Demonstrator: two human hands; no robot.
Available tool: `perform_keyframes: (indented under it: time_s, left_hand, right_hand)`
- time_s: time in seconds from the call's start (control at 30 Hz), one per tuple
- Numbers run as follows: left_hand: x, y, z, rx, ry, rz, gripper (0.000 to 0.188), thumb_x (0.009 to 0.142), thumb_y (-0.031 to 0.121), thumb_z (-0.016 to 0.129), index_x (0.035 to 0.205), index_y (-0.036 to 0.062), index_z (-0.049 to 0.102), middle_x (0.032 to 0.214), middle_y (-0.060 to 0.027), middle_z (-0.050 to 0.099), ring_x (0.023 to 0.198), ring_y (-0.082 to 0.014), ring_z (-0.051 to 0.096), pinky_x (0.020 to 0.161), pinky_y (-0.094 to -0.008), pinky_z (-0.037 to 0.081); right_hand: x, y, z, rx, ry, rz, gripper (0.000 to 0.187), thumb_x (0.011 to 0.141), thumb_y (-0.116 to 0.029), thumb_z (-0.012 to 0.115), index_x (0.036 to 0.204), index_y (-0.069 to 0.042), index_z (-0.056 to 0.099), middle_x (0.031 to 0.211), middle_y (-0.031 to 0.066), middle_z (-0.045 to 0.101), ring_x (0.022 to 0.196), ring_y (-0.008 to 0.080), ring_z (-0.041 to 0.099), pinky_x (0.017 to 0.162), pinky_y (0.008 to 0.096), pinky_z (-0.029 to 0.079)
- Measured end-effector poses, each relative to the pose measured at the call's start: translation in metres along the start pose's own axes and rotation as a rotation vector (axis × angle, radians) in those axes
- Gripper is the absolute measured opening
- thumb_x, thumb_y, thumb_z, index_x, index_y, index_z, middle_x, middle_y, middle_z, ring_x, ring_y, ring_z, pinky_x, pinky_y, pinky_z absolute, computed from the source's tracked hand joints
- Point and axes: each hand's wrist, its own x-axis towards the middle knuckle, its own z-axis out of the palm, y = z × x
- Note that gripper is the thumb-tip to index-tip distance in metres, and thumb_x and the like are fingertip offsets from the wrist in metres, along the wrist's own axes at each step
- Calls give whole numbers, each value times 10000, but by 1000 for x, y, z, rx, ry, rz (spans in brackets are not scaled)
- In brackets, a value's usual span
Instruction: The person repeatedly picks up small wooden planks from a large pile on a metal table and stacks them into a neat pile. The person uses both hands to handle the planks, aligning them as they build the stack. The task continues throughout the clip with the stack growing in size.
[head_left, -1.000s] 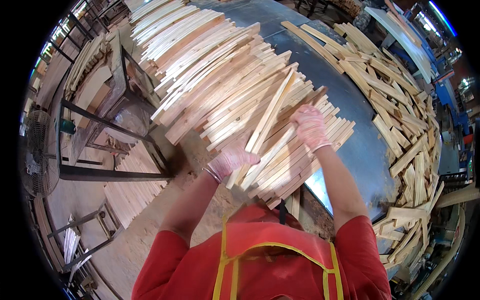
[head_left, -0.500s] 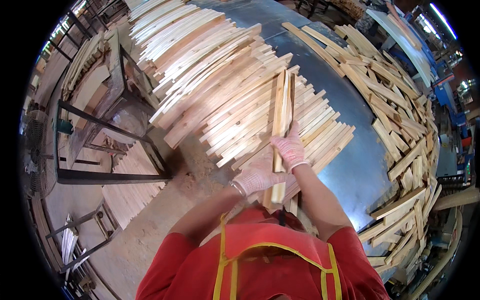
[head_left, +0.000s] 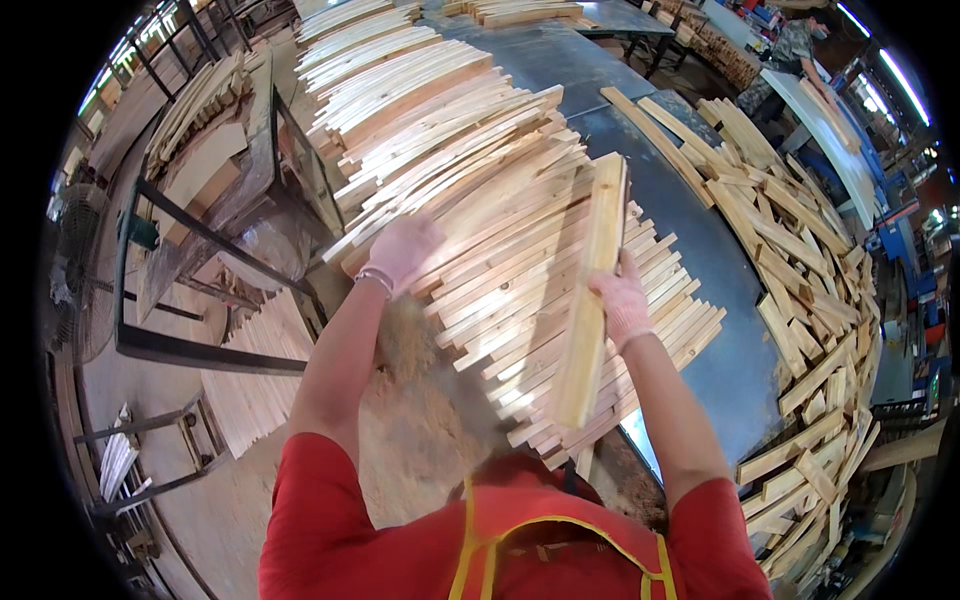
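Note:
My right hand (head_left: 624,305), in a pale knitted glove, is closed on a small bundle of wooden strips (head_left: 594,290). The bundle is held lengthwise, tilted over a long row of pale strips (head_left: 520,260) lying side by side on the metal table (head_left: 700,290). My left hand (head_left: 405,250), gloved too, reaches to the left ends of that row. Motion blurs its fingers, so whether it touches or grips a strip does not show.
A heap of loose wooden pieces (head_left: 800,240) lies along the table's right side. On the left stands a dark metal frame (head_left: 210,355), with a stack of boards (head_left: 255,380) behind it and a fan (head_left: 80,260) beyond. Another person (head_left: 795,60) stands at the far right.
My left hand has let go of the bundle and moved left and away from me to the row's edge. My right hand has shifted slightly right, still holding the strips.

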Motion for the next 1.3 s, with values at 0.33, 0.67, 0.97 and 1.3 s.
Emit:
perform_keyframes:
  time_s: [0.33, 0.67, 0.97, 1.3]
  left_hand:
    - [-13, 22, 14, 350, -46, 137, 383, 971, 314, 676, 1288, 106, 627, 1161, -180, 683, 1090, -347, 699, 917, -430, 584]
    - [-71, 52, 12, -70, -185, -138, 810, 840, 292, 844, 1545, 85, 503, 1356, -205, 643, 1174, -367, 676, 971, -464, 565]
    - [-49, 45, -32, 497, 430, 268, 657, 953, 392, 721, 1473, 20, 574, 1349, -215, 649, 1277, -421, 593, 1071, -504, 486]
    - [-154, 127, 127, 414, 65, 408, 774, 877, 310, 751, 1560, 61, 485, 1579, -201, 498, 1478, -408, 435, 1218, -539, 356]
  right_hand:
    - [60, -46, 173, -399, 214, 148, 881, 782, -157, 781, 1549, -25, 367, 1276, 284, 639, 1064, 357, 688, 980, 442, 555]
    - [30, -14, 96, 368, 67, 105, 928, 789, -53, 753, 1602, -1, 308, 1221, 233, 687, 1004, 324, 707, 859, 406, 590]
    - [46, -68, 159, 182, -560, 145, 826, 918, -152, 702, 1636, -32, 313, 1519, 258, 538, 1086, 310, 671, 1059, 392, 545]
    - [-118, 95, -189, -89, 269, -74, 525, 917, -290, 661, 1407, -111, 608, 1257, 179, 706, 1182, 331, 666, 1064, 392, 522]
